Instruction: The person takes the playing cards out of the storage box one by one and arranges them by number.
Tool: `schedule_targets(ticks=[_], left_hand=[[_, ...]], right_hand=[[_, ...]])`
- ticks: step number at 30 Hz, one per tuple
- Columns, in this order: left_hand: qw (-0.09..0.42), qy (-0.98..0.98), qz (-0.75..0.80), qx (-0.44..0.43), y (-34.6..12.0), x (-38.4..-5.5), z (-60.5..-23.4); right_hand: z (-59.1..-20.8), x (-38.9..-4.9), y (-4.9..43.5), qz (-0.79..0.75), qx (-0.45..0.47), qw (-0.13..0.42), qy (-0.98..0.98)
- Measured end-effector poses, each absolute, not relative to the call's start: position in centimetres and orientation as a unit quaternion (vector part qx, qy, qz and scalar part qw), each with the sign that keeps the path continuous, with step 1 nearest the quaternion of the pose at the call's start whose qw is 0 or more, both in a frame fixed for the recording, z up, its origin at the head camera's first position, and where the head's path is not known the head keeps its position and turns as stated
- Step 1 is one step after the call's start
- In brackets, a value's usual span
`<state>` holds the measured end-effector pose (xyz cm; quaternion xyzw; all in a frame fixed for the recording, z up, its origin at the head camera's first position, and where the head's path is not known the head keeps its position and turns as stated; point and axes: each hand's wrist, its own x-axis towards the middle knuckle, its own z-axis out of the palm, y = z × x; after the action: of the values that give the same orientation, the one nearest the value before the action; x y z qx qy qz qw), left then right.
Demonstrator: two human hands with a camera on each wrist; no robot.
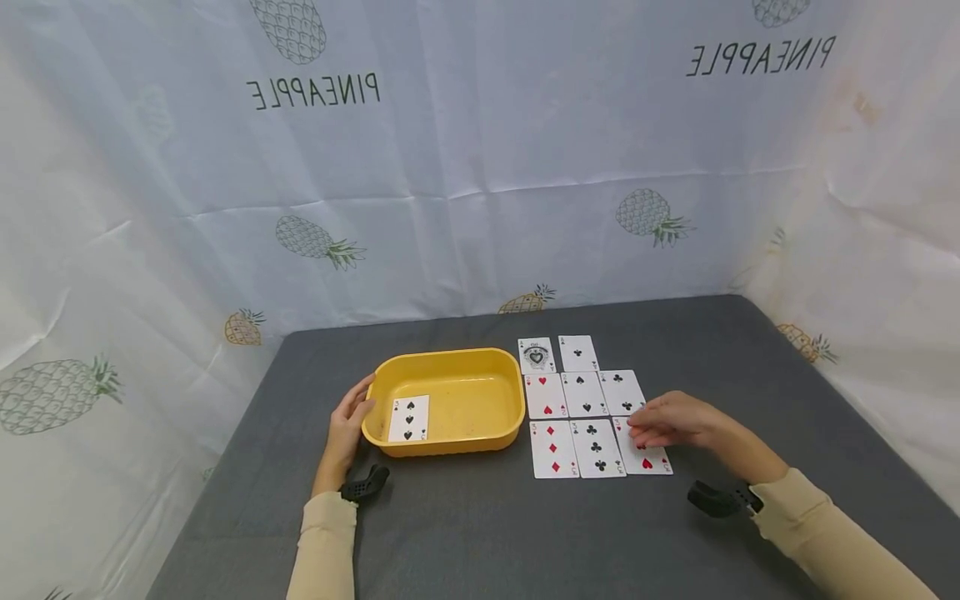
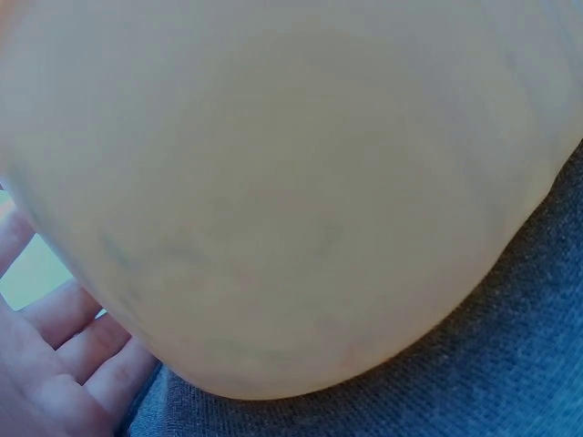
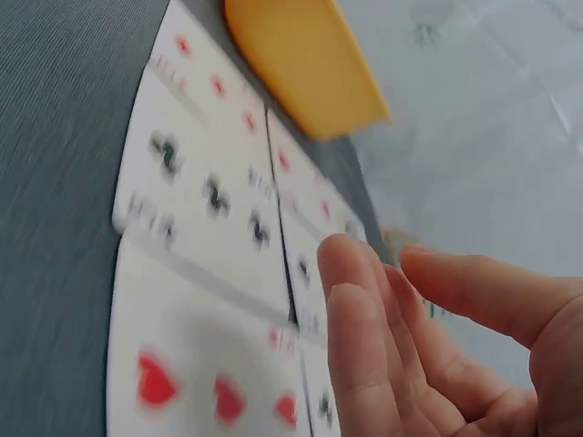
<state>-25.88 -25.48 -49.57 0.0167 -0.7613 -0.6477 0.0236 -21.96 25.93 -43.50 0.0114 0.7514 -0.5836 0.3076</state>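
Observation:
My left hand (image 1: pixel 348 423) holds the left end of a yellow plastic tub (image 1: pixel 457 444); its far fingers are partly hidden in the left wrist view. Inside the tub, at the left, lies a three of spades (image 1: pixel 399 427). My right hand (image 1: pixel 681 419) hovers over the three of hearts (image 1: pixel 654 463), thumb and fingers apart with no card between them. Left of that card lie the three of clubs (image 1: pixel 597 460) and three of diamonds (image 1: pixel 553 457). Behind them are the two of hearts (image 1: pixel 543 400), two of spades (image 1: pixel 583 398) and two of clubs (image 1: pixel 619 390).
At the back lie the ace of spades (image 1: pixel 536 357) and ace of clubs (image 1: pixel 577 353). The dark grey table (image 1: pixel 480 533) carries everything. A pale curtain (image 1: pixel 465 142) with pineapple prints surrounds its back and sides. The tub stands close beside the cards' left edge.

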Motion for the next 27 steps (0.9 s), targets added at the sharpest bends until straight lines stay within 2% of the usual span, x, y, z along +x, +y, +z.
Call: schedule_targets(ticks=[21, 27], left_hand=[[0.03, -0.762, -0.647, 0.017, -25.3, -26.0, -49.4], [0.032, -0.759, -0.65, 0.015, -25.4, -25.9, -49.4]], right_hand=[[-39.1, -25.3, 9.2, -0.636, -0.081, 0.327, 0.694], [-40.1, -26.2, 5.4, -0.655, -0.044, 0.328, 0.679]])
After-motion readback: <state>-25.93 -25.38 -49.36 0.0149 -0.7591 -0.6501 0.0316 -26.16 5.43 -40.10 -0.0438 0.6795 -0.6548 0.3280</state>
